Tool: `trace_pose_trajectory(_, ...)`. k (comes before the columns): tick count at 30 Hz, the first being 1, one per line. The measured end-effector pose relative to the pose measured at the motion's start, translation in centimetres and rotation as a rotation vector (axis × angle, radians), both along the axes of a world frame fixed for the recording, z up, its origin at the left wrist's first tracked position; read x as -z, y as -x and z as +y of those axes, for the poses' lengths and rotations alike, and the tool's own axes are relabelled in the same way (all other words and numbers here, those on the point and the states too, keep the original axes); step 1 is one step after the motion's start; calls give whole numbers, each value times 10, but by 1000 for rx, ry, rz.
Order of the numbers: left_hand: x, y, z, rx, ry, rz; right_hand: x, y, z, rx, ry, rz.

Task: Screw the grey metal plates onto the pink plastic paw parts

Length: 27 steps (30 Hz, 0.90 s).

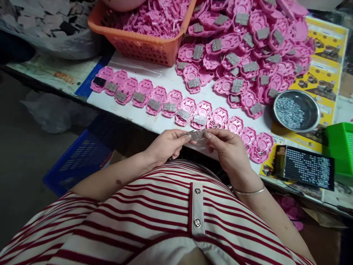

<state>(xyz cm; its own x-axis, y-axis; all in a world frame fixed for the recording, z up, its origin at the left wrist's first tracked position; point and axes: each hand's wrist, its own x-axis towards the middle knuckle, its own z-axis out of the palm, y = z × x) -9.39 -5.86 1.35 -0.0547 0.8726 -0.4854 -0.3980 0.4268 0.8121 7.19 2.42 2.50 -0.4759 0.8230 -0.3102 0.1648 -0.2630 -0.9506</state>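
Pinching thin grey rectangular plates (196, 134) | grips: left hand (167, 145), right hand (228, 146) | near side of pink oval plastic shell row (156, 96)

The flat grey piece (197, 135) I hold looks smooth and dull; whether it is metal or plastic I cannot tell. In front of me, the row of pink shells (156, 96) is moulded plastic, glossy enough to catch white glints. The heaped shells (224, 43) are the same plastic, with matt grey plates (250, 66) on many. The orange basket (143, 48) is perforated plastic with a soft sheen. The round bowl (317, 114) is polished metal, filled with bright metal screws (289, 112). The green bin (338, 147) is plastic. A yellow printed sheet (328, 88) looks smooth, perhaps paper. My striped shirt (138, 206) is soft matt cloth with shiny buttons (197, 222); my bangle (250, 192) is smooth, gleaming metal.
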Motion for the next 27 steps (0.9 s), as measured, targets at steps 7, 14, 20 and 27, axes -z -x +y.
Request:
trace_pose_trajectory(7,-3,-5,3,-21,21,-41,3,-5,-7,42,43,64)
trace_pose_trajectory(14,-6,-7,4,11,20,10,-5,-12,16,152,-62,127)
trace_pose_trajectory(20,-2,-5,3,-25,58,22,-25,-23,71,-113,-453,-268)
trace_pose_trajectory(27,1,-1,0,19,11,28,-17,0,100,-607,-798,-540)
